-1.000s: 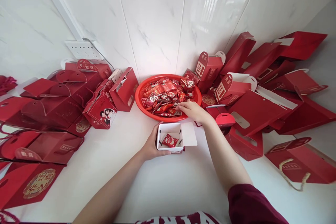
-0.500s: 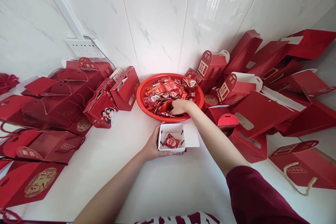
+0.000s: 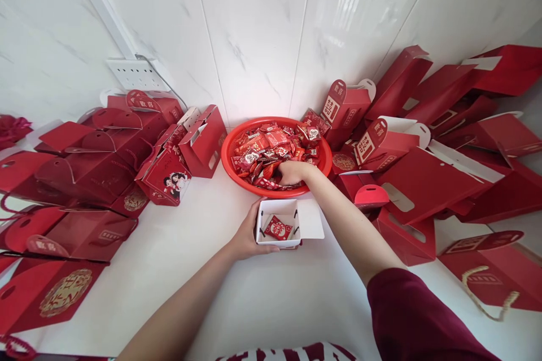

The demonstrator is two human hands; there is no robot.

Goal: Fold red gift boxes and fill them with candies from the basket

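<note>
My left hand [image 3: 249, 240] is wrapped round the left side of a small gift box [image 3: 277, 243], its white inside facing up and one white flap folded out to the right. A red candy packet [image 3: 278, 228] with a pale round print lies inside the box. Just behind it stands a red plastic basket [image 3: 228, 172] heaped with wrapped candies [image 3: 266, 144]. My right hand [image 3: 293, 172] reaches into the front of that heap, its fingers curled down among the wrappers. The fingertips are buried, so what they pinch is hidden.
Red gift boxes [image 3: 88, 175] crowd the left side of the white table [image 3: 169, 271], including one with a printed couple [image 3: 169, 180]. More red boxes [image 3: 440, 180] are piled on the right, one with a rope handle [image 3: 483, 299]. Behind are a tiled wall [image 3: 254, 39] and a socket strip [image 3: 134, 75].
My right hand has shifted slightly among the candies, its fingers still down in the heap. The left hand and box stay in place; the view has moved a little.
</note>
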